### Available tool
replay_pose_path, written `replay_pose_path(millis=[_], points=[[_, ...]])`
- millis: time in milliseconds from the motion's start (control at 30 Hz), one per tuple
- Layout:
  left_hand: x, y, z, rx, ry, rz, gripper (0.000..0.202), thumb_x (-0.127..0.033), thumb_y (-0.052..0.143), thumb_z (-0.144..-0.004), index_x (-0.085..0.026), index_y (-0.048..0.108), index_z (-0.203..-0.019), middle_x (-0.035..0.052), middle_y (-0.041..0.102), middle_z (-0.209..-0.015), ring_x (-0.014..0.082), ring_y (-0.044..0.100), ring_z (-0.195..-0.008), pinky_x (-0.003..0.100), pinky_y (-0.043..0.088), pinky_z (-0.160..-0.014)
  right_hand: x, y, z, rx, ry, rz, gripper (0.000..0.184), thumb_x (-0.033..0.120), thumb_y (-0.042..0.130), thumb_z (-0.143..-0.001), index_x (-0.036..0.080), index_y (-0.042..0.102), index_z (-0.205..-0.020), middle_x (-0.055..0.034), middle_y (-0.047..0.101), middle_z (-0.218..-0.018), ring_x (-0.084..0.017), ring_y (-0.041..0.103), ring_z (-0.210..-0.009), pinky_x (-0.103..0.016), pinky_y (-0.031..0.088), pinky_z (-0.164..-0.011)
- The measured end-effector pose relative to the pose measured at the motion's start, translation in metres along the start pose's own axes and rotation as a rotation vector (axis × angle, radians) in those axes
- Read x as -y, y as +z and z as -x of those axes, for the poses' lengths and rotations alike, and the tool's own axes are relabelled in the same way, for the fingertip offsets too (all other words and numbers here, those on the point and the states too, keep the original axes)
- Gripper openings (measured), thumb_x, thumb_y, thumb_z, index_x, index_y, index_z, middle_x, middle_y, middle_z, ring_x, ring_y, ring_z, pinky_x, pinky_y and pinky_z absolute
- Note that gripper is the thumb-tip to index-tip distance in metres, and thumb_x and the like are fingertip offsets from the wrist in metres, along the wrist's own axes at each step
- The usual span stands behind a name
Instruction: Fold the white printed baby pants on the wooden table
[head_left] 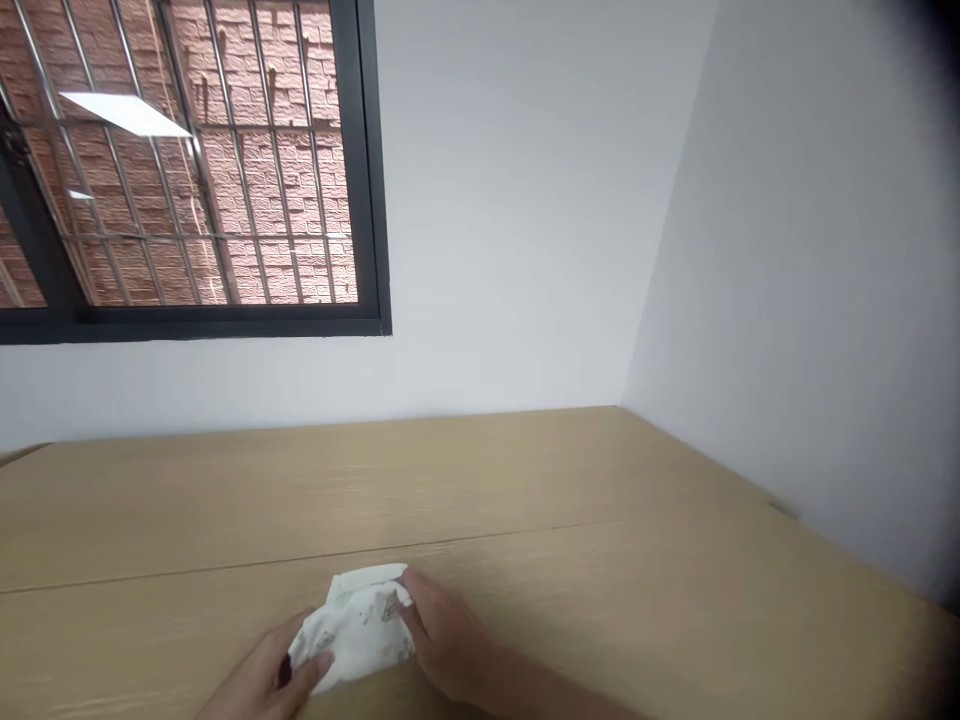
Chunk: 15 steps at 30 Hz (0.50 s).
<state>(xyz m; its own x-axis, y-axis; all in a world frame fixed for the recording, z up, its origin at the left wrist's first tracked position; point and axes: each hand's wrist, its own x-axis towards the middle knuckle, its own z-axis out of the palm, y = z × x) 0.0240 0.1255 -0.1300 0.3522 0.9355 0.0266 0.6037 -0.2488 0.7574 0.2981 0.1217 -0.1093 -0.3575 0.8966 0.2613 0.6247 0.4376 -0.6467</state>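
Observation:
A small white tissue pack (361,632) with faint grey-green print is held up between my two hands over the front of the table. My left hand (271,668) grips its lower left end, thumb on the near face and fingers behind. At the right end, my right hand (444,632) pinches the upper corner between thumb and fingers. A flat white strip, a flap or a tissue edge, stands up along the pack's top; I cannot tell which. The pack is slightly crumpled and tilted, its right side higher.
The wood-grain table (600,600) spans the view, with a thin seam running across it. Behind it stands a white wall (510,220), which meets a side wall (810,280) at the right corner. A dark-framed window (367,180) with metal bars is at upper left.

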Motion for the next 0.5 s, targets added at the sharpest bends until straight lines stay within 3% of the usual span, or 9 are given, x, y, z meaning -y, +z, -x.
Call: replay_pose_path(millis=[100,200,267,400,500], points=[[-0.014,-0.001,-0.010,-0.049,0.004,-0.003,0.051,-0.062,0.045,-0.097,-0.026,0.060,-0.130,0.0049,0.066,-0.131,0.0265,0.059,-0.123,0.036,0.045,-0.109,-0.003,0.004,-0.013,-0.083,0.035,0.013,0.024,0.027,0.037,-0.102,0.021,0.060,-0.101,-0.0090,0.068,-0.106,-0.024,0.065,-0.095,-0.037,0.052,-0.087],[-0.017,0.007,-0.019,-0.099,-0.021,-0.050,0.051,-0.062,0.036,-0.099,-0.022,0.065,-0.109,0.0081,0.071,-0.111,0.0273,0.065,-0.108,0.036,0.049,-0.101,-0.010,0.008,-0.022,-0.127,0.019,0.048,0.026,0.026,0.035,-0.102,0.020,0.059,-0.110,-0.0133,0.062,-0.123,-0.026,0.061,-0.113,-0.037,0.051,-0.095],[-0.016,0.013,-0.025,-0.132,-0.008,-0.106,0.050,-0.059,0.032,-0.100,-0.020,0.063,-0.100,0.0096,0.070,-0.103,0.0279,0.066,-0.102,0.038,0.051,-0.097,-0.015,0.010,-0.026,-0.100,0.009,0.083,0.028,0.025,0.034,-0.102,0.019,0.059,-0.115,-0.0138,0.062,-0.125,-0.027,0.060,-0.117,-0.040,0.050,-0.097],[-0.012,0.022,-0.033,-0.187,0.037,-0.177,0.046,-0.049,0.026,-0.101,-0.019,0.055,-0.119,0.0159,0.060,-0.126,0.0282,0.065,-0.107,0.046,0.050,-0.097,-0.016,0.010,-0.032,-0.047,0.018,0.096,0.026,0.023,0.033,-0.102,0.021,0.059,-0.102,-0.0090,0.069,-0.097,-0.026,0.066,-0.087,-0.038,0.052,-0.079],[-0.008,0.024,-0.035,-0.171,0.056,-0.165,0.047,-0.045,0.024,-0.102,-0.019,0.044,-0.136,0.0177,0.050,-0.143,0.0278,0.059,-0.123,0.048,0.046,-0.106,-0.015,0.011,-0.034,-0.065,0.019,0.100,0.023,0.024,0.035,-0.101,0.021,0.058,-0.097,-0.0092,0.069,-0.096,-0.026,0.066,-0.086,-0.037,0.051,-0.076]])
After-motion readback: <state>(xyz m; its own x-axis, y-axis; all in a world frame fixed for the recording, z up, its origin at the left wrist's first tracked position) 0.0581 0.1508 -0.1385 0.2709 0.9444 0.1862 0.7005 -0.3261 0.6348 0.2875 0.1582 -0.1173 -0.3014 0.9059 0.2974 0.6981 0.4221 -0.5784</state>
